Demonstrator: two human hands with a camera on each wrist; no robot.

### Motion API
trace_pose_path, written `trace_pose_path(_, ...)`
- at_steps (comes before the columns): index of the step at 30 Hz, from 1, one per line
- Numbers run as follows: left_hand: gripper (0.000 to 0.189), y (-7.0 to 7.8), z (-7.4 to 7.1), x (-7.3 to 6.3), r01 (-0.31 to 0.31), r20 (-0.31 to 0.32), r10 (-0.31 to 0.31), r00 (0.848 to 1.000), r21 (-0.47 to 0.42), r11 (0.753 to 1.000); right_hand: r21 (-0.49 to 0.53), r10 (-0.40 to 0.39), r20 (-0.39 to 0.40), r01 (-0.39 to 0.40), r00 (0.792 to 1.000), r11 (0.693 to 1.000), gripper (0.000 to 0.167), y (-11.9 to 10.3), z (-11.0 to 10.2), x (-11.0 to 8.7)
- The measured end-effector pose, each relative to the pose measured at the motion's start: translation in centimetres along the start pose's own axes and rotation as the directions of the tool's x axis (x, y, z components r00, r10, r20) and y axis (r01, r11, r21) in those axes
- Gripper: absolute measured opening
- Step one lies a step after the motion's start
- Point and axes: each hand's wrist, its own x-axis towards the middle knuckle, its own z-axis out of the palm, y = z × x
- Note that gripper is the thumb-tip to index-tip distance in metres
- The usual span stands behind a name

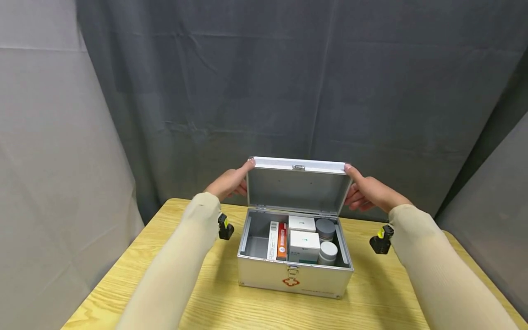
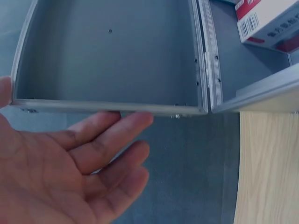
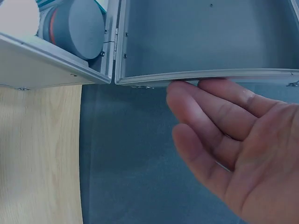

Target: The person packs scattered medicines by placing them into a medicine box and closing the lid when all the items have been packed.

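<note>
A silver first-aid box [image 1: 268, 276] with a red cross on its front stands on the table, its hinged lid [image 1: 297, 190] raised. At the lid's left corner, my left hand [image 1: 232, 181] holds on, thumb over the edge and fingers along the side and back. My right hand [image 1: 373, 190] grips the opposite corner in the same way. Inside the box are two white cartons [image 1: 304, 245], a slim white carton [image 1: 272, 240], a red-orange carton [image 1: 282, 240], a white-capped bottle [image 1: 328, 251] and a grey-lidded jar [image 1: 325, 228]. Both wrist views show fingertips against the lid's side.
The wooden table [image 1: 156, 270] carries the box near its middle. A dark grey curtain [image 1: 264, 91] hangs behind the table's far edge. Pale cloth panels [image 1: 53, 151] flank it on both sides. A small black camera device sits on each wrist.
</note>
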Motion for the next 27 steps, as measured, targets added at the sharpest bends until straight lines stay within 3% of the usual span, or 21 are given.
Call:
trace_pose_path(12, 0.086, -0.7, 0.9, -1.0, -0.044, -0.05, 0.045, 0.998, 0.008, 0.999, -0.02, -0.034, -0.08, 0.033, 0.996, 0.999, 0.104, 0.7, 0.8, -1.2)
trace_pose_path(27, 0.09, -3.1, 1.8, -2.6, -0.095, -0.131, 0.114, 0.985, 0.146, 0.985, -0.003, -0.067, -0.154, 0.068, 0.986, 0.998, 0.092, 1.3, 3.7, -2.7)
